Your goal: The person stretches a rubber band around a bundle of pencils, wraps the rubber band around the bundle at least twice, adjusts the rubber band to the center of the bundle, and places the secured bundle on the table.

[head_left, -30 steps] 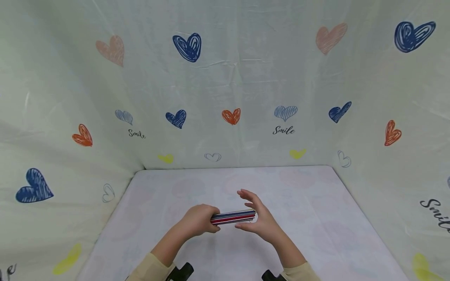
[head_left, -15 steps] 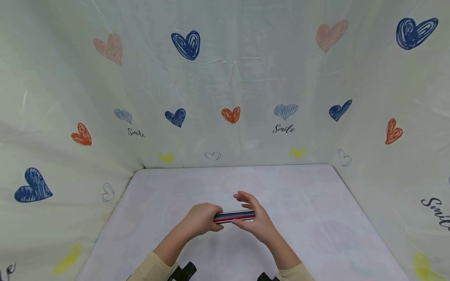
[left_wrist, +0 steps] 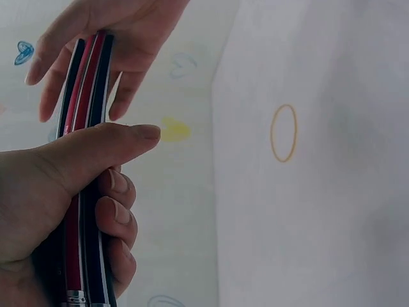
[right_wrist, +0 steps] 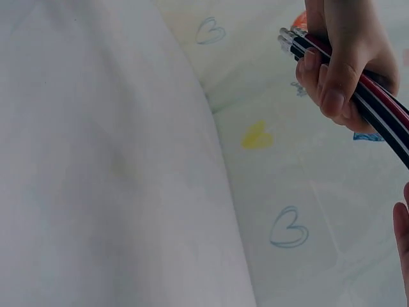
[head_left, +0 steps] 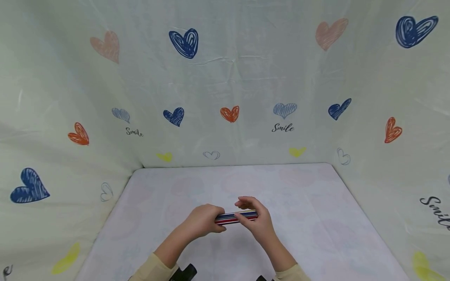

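Observation:
A bundle of striped pencils (head_left: 229,219), red and dark blue with pale lines, lies almost level above the table. My left hand (head_left: 203,221) grips its left part, thumb across the near side and fingers curled underneath in the left wrist view. Metal bands and pale eraser ends of the pencils (right_wrist: 289,39) stick out past that fist in the right wrist view. At the other end, my right hand (head_left: 259,221) is cupped, its thumb in front of the bundle. Its relaxed fingers (left_wrist: 52,48) stand apart around the pencil tips, which reach toward the palm.
Below the hands spreads a white-covered table (head_left: 168,187) with rounded far corners. A pale curtain (head_left: 253,86) printed with hearts and "Smile" closes off the back and both sides. Dark wrist cameras sit at the beige sleeves (head_left: 154,267).
My right hand has come inward and lower over the bundle's right end, its thumb now across the near side. The left hand keeps its grip and has shifted slightly right.

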Available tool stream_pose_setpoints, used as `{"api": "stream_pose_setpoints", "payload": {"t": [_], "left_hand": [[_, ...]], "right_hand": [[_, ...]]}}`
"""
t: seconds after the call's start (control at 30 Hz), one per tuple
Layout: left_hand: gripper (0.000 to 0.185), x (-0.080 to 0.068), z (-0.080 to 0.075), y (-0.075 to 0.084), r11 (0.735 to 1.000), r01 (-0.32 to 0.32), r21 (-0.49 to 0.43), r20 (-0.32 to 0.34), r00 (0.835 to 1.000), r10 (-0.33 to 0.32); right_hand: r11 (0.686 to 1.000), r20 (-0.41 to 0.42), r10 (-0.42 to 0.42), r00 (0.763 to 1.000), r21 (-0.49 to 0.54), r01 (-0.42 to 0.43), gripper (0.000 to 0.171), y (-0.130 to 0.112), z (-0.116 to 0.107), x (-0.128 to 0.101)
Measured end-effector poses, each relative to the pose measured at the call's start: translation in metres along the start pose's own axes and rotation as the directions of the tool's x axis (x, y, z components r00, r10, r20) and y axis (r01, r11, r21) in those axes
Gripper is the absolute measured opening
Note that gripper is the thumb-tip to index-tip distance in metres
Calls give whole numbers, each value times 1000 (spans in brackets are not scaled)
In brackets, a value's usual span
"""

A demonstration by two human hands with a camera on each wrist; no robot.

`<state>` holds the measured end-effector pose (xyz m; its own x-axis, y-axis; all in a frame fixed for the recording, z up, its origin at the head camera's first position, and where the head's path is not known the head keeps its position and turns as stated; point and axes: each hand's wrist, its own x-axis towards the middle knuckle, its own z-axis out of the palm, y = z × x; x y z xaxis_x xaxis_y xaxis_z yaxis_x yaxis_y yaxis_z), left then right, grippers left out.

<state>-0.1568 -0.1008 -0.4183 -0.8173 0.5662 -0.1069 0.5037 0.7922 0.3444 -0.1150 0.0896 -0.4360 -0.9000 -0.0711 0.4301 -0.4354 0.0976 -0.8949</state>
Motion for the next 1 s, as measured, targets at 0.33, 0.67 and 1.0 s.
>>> {"api": "stream_pose_setpoints", "payload": {"t": [0.33,0.67,1.0], "left_hand": [[21,-1,2,-4,999,-2,-44,-23,1000,1],[21,0,3,-1,999,-3,-41,-16,1000,2],[20,0,4,3,999,-1,51,-30,1000,2]], "right_hand": [[999,-23,42,999,28,-41,68,1,2,-7],[999,-61,38,997,37,-36,69,2,8,-9],[995,-88,101,991,-12,-102,65,1,10,-9]]}}
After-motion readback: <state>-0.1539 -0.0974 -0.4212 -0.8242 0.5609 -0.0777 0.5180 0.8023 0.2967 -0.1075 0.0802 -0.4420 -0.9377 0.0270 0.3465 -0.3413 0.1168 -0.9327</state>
